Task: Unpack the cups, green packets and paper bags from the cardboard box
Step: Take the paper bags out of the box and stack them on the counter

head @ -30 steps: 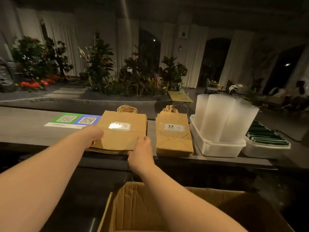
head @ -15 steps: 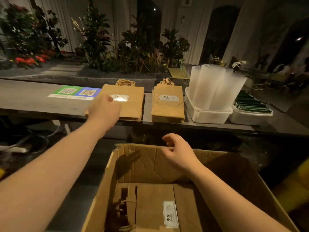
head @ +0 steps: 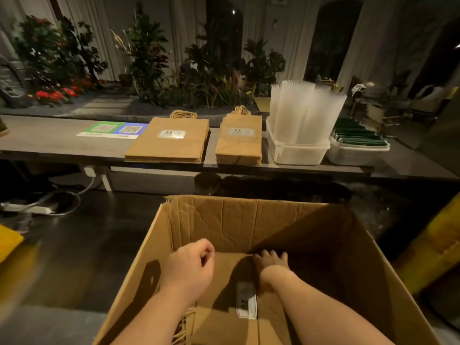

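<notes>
The open cardboard box [head: 368,257] stands in front of me, with brown paper bags [head: 224,302] lying flat on its bottom. My left hand [head: 191,270] hovers inside the box over the bags, fingers loosely curled, holding nothing. My right hand [head: 270,263] reaches deeper, fingers spread and pressed down on the far end of the bags. On the counter [head: 49,143] lie a wide stack of paper bags [head: 169,143] and a narrower stack [head: 239,143]. Stacked translucent cups [head: 306,110] stand in a white tub [head: 296,151]. Green packets [head: 358,135] fill a second tub.
A green and blue QR code sheet [head: 112,129] lies on the counter left of the bags. Cables and a power strip [head: 37,207] lie on the dark floor at left. Something yellow [head: 428,242] stands right of the box. Plants line the background.
Both hands left the wide bag stack on the counter and came down into the box. My view tilted down, so the box interior now fills the foreground.
</notes>
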`<action>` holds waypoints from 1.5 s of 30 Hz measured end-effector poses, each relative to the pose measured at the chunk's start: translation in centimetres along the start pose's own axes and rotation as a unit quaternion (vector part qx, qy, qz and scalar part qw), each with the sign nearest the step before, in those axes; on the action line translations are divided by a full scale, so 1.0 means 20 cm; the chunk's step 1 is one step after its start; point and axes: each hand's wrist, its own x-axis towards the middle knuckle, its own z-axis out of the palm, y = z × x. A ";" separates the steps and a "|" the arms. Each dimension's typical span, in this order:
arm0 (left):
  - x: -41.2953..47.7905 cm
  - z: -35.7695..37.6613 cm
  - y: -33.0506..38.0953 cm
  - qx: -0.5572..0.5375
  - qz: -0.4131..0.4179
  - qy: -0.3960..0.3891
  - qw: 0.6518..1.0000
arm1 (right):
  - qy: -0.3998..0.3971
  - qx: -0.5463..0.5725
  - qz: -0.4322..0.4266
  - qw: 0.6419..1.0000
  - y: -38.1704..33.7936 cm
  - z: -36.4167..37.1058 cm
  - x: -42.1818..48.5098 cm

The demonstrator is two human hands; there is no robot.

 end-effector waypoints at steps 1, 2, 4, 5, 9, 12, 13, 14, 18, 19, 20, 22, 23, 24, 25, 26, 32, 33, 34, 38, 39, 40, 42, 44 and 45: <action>0.00 0.01 -0.01 0.002 0.011 0.018 1.000 | 0.014 -0.017 0.004 1.000 0.01 -0.02 -0.04; 0.00 0.01 -0.01 0.001 0.018 0.035 0.999 | 0.038 -0.019 0.005 0.999 0.02 -0.06 -0.07; 0.03 0.01 -0.03 -0.005 0.017 0.062 0.998 | 0.098 0.012 -0.009 0.995 0.07 -0.11 -0.14; 0.03 0.01 -0.04 -0.008 0.018 0.071 0.997 | 0.127 0.044 -0.017 0.991 0.10 -0.13 -0.17; 0.03 0.01 -0.03 -0.027 0.030 0.091 0.995 | 0.196 0.179 -0.011 0.964 0.21 -0.17 -0.29; 0.03 -0.01 -0.02 -0.052 0.019 0.103 0.993 | 0.173 0.238 0.000 0.956 0.30 -0.21 -0.39; 0.02 -0.03 -0.02 -0.078 0.015 0.108 0.991 | 0.170 0.275 -0.004 0.946 0.34 -0.23 -0.44; 0.02 -0.04 -0.01 -0.112 0.007 0.116 0.987 | 0.174 0.324 -0.016 0.930 0.37 -0.25 -0.48; -0.02 -0.13 0.04 -0.274 -0.064 0.129 0.951 | 0.233 0.621 -0.043 0.748 0.38 -0.38 -0.70; -0.02 -0.15 0.06 -0.297 -0.088 0.086 0.947 | 0.245 0.685 -0.049 0.684 0.35 -0.41 -0.72; -0.04 -0.17 0.08 -0.321 -0.104 0.024 0.941 | 0.247 0.736 -0.058 0.628 0.31 -0.43 -0.73; -0.07 -0.17 0.11 -0.385 -0.116 -0.104 0.910 | 0.221 0.806 -0.076 0.543 0.23 -0.45 -0.71; -0.08 -0.17 0.12 -0.408 -0.122 -0.129 0.896 | 0.197 0.825 -0.088 0.523 0.18 -0.45 -0.70; -0.09 -0.18 0.11 -0.421 -0.127 -0.121 0.890 | 0.177 0.833 -0.097 0.514 0.14 -0.44 -0.68; -0.10 -0.19 0.09 -0.423 -0.137 -0.087 0.892 | 0.163 0.836 -0.103 0.513 0.09 -0.43 -0.66; -0.10 -0.21 0.07 -0.421 -0.144 -0.056 0.894 | 0.155 0.833 -0.111 0.519 0.06 -0.42 -0.64; -0.14 -0.25 -0.06 -0.415 -0.174 -0.064 0.891 | 0.107 0.752 -0.163 0.630 -0.04 -0.35 -0.53; -0.15 -0.24 -0.07 -0.408 -0.163 -0.044 0.897 | 0.104 0.752 -0.162 0.630 -0.05 -0.34 -0.51; -0.15 -0.22 -0.07 -0.408 -0.152 -0.019 0.900 | 0.104 0.764 -0.149 0.619 -0.07 -0.34 -0.48; -0.13 -0.23 -0.05 -0.468 -0.163 0.098 0.863 | 0.146 0.623 -0.043 0.767 -0.05 -0.20 -0.27; -0.12 -0.23 -0.06 -0.462 -0.160 0.117 0.864 | 0.134 0.505 -0.021 0.852 -0.04 -0.13 -0.21; -0.12 -0.22 -0.07 -0.450 -0.152 0.131 0.870 | 0.094 0.381 -0.017 0.919 -0.03 -0.05 -0.16; -0.13 -0.20 -0.09 -0.427 -0.143 0.152 0.880 | -0.016 0.176 -0.036 0.984 -0.02 0.04 -0.11; -0.13 -0.18 -0.10 -0.406 -0.145 0.161 0.888 | -0.081 0.077 -0.046 0.993 -0.03 0.05 -0.12; -0.13 -0.19 -0.10 -0.399 -0.149 0.164 0.890 | -0.090 0.059 -0.042 0.993 -0.03 0.04 -0.12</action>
